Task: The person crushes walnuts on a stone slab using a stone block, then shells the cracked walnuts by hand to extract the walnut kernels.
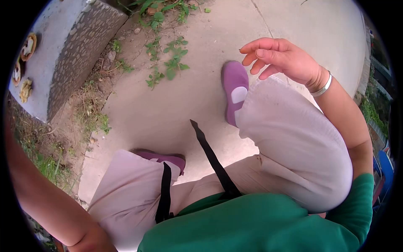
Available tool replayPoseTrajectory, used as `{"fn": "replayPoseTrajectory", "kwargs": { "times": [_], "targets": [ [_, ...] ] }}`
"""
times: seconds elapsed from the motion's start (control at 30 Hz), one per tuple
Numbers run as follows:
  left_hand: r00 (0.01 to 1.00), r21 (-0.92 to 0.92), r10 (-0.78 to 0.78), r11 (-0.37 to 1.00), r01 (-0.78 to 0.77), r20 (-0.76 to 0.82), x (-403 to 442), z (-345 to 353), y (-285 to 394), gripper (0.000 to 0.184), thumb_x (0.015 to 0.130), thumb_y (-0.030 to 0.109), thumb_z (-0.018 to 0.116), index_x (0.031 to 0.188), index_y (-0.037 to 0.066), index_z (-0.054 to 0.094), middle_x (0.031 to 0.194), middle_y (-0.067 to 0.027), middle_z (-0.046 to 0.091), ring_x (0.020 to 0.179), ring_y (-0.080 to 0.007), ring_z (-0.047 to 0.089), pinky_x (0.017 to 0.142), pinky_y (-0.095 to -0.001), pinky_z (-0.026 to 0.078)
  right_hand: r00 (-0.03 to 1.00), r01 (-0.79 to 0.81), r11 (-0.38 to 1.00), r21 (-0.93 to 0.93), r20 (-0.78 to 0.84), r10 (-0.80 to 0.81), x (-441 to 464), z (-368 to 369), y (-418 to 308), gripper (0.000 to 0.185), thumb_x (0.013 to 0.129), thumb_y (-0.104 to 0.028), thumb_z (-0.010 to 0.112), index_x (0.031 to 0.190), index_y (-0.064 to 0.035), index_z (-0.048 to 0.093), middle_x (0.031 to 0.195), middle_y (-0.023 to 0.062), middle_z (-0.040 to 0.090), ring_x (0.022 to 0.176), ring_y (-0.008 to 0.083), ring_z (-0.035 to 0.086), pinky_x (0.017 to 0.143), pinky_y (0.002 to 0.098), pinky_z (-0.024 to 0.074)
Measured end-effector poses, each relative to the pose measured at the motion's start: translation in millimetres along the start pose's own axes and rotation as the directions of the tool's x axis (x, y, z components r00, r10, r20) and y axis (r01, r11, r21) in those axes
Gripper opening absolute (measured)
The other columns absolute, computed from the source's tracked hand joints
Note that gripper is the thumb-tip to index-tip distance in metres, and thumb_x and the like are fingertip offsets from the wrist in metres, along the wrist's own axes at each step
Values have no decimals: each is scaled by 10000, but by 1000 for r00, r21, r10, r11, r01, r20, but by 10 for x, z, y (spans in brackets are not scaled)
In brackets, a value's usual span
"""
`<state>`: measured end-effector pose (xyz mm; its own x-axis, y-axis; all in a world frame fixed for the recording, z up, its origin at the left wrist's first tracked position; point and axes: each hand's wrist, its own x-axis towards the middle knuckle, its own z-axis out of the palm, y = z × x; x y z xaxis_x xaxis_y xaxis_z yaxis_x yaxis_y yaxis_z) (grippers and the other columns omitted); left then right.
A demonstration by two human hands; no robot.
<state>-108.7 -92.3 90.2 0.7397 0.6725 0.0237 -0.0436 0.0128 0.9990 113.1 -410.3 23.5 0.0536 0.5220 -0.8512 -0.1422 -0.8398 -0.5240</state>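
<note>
My right hand (281, 59) hangs in the air above the right knee and the purple shoe (235, 77). Its fingers are loosely curved and apart, and nothing is held in them. A silver bracelet (323, 85) circles that wrist. My left forearm (46, 201) runs up along the left edge, and the hand itself lies outside the view. Near where that arm leads, a walnut kernel (25, 90) rests on a grey stone block (52, 42). Beside it are cracked walnut shell halves (29, 47) with pale insides, partly cut off by the dark border.
Pale concrete paving (138, 105) lies under my feet, with a second purple shoe (163, 158) at the left. Green weeds (172, 63) grow from soil along the block. Two black straps (210, 157) hang from my waist. Blue objects (385, 172) stand at the far right.
</note>
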Motion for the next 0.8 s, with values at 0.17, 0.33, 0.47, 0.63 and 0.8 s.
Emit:
{"fn": "replayPoseTrajectory", "kwargs": {
  "times": [0.17, 0.33, 0.47, 0.63, 0.8],
  "targets": [
    [954, 141, 29, 990, 14, -297, -219, -227, 130, 194, 669, 185, 701, 788, 95, 576, 736, -6, 607, 608, -97, 491, 558, -241, 395, 971, 231, 924, -304, 135, -199, 271, 172, -221, 245, 839, -159, 456, 1035, -41, 545, 834, 35, 586, 738, 78, 537, 668, 200, 437],
    [897, 198, 150, 978, -72, -415, -362, -391, 336, 196, 696, 168, 676, 837, 88, 567, 738, 9, 597, 606, -79, 508, 553, -212, 414, 900, 409, 791, -455, 342, -269, 368, 366, -898, 188, 783, -44, 406, 901, -34, 551, 711, 19, 531, 654, 65, 489, 596, 198, 403],
    [890, 256, 260, 952, -170, -375, -540, -214, 420, 179, 714, 153, 659, 848, 79, 566, 725, 22, 587, 592, -53, 513, 527, -173, 423, 832, 554, 607, -569, 353, -428, 254, 598, -1225, 164, 780, -25, 383, 826, -28, 540, 633, -10, 470, 595, 52, 441, 523, 187, 349],
    [869, 346, 389, 896, -280, -305, -622, 31, 515, 159, 737, 134, 637, 862, 69, 565, 708, 39, 574, 573, -20, 519, 495, -124, 434, 728, 663, 430, -612, 395, -560, 68, 879, -1522, 154, 800, -76, 406, 842, -31, 547, 654, -3, 488, 614, 60, 457, 547, 196, 374],
    [965, 300, 255, 926, -228, -55, -546, -126, 824, 109, 747, 141, 629, 812, 86, 562, 693, 36, 573, 579, -24, 523, 500, -136, 438, 647, 733, 336, -592, 452, -615, -40, 1207, -1888, 160, 820, -127, 430, 858, -34, 555, 675, 4, 506, 633, 67, 473, 572, 204, 398]
  ]
}}
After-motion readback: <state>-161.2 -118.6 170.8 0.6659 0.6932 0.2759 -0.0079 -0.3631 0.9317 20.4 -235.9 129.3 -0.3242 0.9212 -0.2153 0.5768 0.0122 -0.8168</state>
